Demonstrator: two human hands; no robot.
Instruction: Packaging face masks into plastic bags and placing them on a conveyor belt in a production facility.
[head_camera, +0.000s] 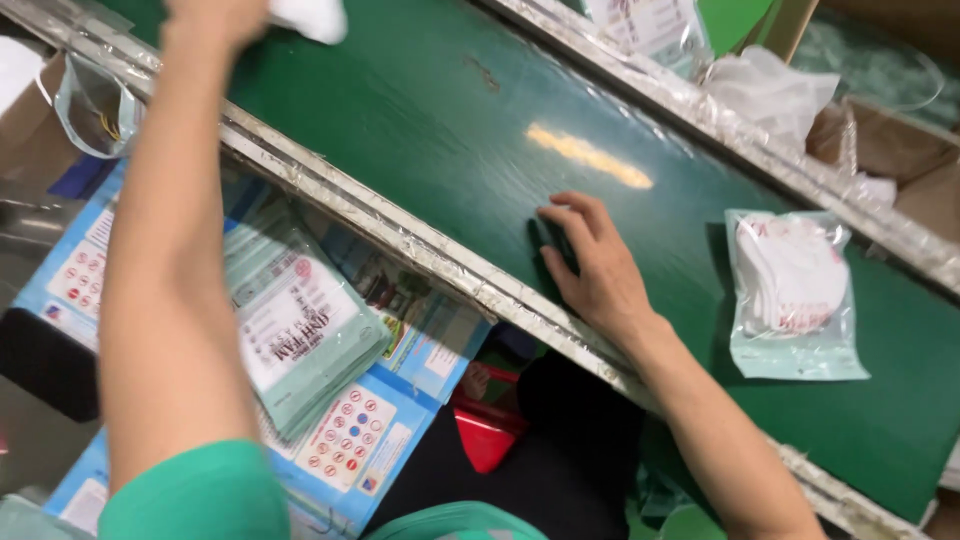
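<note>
While the right hand (598, 262) lies flat, fingers spread, on the glossy green conveyor belt (430, 110), the left hand (215, 15) up at the frame's top pinches a soft white cloth piece (312, 17). That piece looks light and limp; an edge grip suits it. Nearby on the belt lies a clear sealed plastic pouch of white masks (792, 295), probably slippery.
</note>
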